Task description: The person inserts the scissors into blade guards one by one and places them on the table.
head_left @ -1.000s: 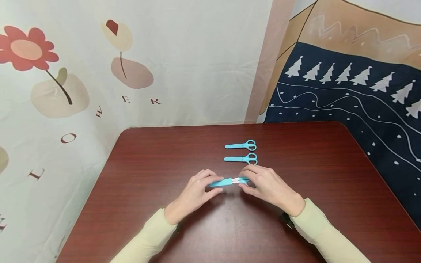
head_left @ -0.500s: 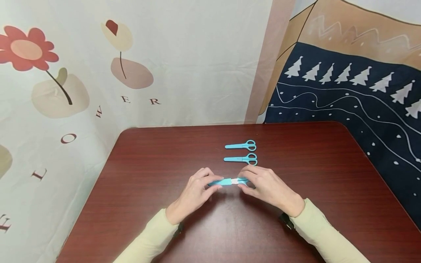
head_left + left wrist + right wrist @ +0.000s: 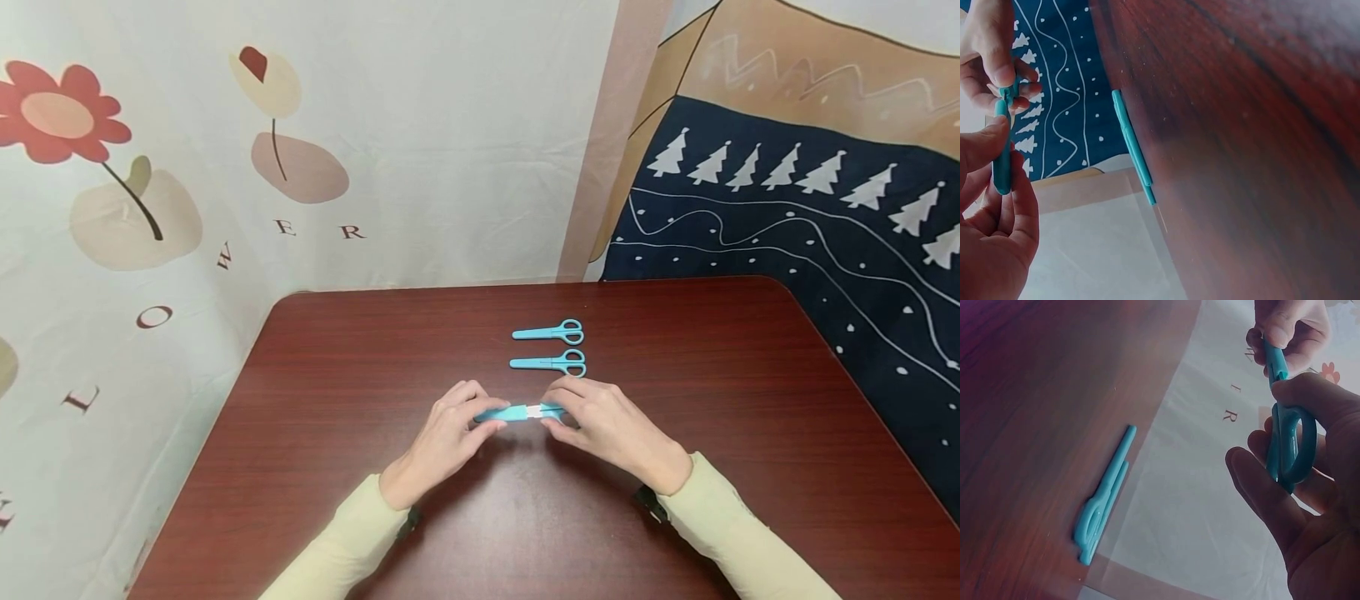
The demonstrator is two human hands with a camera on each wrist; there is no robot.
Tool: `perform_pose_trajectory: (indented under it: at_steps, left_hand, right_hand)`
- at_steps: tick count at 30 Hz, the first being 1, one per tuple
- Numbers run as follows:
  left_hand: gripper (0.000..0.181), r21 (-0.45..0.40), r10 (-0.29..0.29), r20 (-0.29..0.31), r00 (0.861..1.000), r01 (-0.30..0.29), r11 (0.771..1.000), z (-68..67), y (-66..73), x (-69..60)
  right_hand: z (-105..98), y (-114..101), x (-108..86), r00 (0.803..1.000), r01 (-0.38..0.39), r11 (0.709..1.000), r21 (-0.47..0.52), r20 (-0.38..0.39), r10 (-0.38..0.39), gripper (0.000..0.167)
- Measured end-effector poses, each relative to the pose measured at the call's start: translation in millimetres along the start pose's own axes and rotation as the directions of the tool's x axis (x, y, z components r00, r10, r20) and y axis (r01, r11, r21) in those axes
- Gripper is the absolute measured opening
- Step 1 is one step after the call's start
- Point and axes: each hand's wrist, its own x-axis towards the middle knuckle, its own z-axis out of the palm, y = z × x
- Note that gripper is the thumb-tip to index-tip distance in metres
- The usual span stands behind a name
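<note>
Above the table, my left hand (image 3: 442, 437) pinches a light-blue blade sheath (image 3: 513, 413) between thumb and fingers. My right hand (image 3: 611, 425) holds a pair of scissors by the blue handles (image 3: 1305, 447), which show clearly in the right wrist view. Sheath and scissors are in line, the blades partly inside the sheath. In the head view a short pale stretch of blade (image 3: 534, 412) is bare between the sheath and the handles. The sheath's far end is partly covered by my left fingers, and much of the handles by my right ones in the head view.
Two more blue scissors, one farther back (image 3: 549, 332) and one nearer (image 3: 549, 364), lie parallel in their sheaths on the dark red-brown table (image 3: 360, 367). Behind the table hangs a pale flower-print cloth (image 3: 450, 150); a navy tree-print cloth (image 3: 750, 217) is at the right.
The sheath has levelled out slightly as my left hand shifted a little up and right. My right hand is almost still, and both other scissors lie unmoved.
</note>
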Motion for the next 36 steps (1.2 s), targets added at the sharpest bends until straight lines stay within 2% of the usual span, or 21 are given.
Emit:
perform_pose_trajectory:
  at_steps: [5,14,25,36]
  left_hand:
    - [0.026,0.025,0.023,0.008,1.000,-0.023,0.999,2.2,-0.3,1.5]
    - [0.025,0.042,0.014,0.007,1.000,-0.014,0.999,4.0,1.2,4.0]
    - [0.025,0.048,0.059,-0.006,0.998,-0.058,0.997,6.7,-0.1,6.0]
    - [0.024,0.047,0.048,-0.015,0.999,-0.048,0.998,8.5,2.5,7.8]
  right_hand:
    - [2.3,-0.3,0.1,1.000,0.021,1.000,-0.004,-0.005,-0.021,0.028]
    - [3.6,0.9,0.4,0.999,0.028,1.000,-0.013,-0.020,-0.028,0.030]
    - [5.9,-0.9,1.9,0.999,0.028,1.000,0.004,-0.031,-0.028,0.030]
    - [7.8,-1.4,2.7,0.999,0.041,0.999,-0.004,-0.030,-0.041,0.030]
